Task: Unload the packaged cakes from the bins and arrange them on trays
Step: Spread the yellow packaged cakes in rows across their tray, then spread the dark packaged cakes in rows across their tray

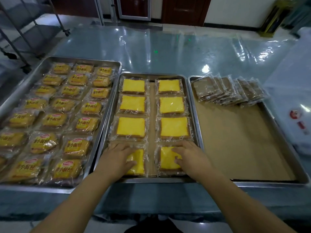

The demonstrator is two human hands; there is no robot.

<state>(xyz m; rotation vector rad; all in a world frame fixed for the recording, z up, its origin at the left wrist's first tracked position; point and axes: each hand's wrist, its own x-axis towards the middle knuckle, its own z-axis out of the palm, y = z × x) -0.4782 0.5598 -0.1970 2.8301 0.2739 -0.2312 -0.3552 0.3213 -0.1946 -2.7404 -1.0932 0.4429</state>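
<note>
1. At the lower centre of the frame, two yellow cakes (165, 161) lie in the nearest row of the middle tray (151, 180).
2. Left hand (117, 157) and right hand (191, 156) each rest flat on one cake, fingers spread, gripping nothing.
3. I judge they are settling the last row.
4. The next move probably needs more cakes for the right tray (239, 140), where brown packs (223, 90) lean at the upper end.

My tabletop (168, 52) is covered in a clear plastic sheet (218, 47) that throws back white glare (205, 68) and one small green glint (156, 51). Beyond its far edge, at top centre, I see a dark wooden door (185, 9) beside a metal-framed glass panel (133, 7), with white wall (235, 10) to the right. A wheeled metal rack (21, 31) stands at upper left on pale floor (50, 19).
</note>
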